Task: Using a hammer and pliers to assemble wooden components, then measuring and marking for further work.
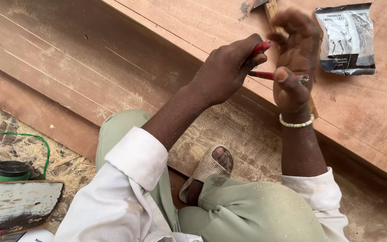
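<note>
Left hand (227, 67) clenched around red-handled pliers (265, 74), right hand (294, 56) half-open with thumb touching the pliers' tip, both above sawdust-strewn plywood sheet (193, 27), plastic nail packet (346, 38) near, wooden-handled hammer (270, 8) behind the right hand

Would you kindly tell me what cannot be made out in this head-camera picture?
- Red-handled tool: working end hidden between the left hand and right hand.
- Wooden-handled hammer: head cut off by the top edge, handle covered by the right hand.
- Black-and-silver plastic packet: contents too small to tell.
- Green machine: cut off by the left edge.
</note>
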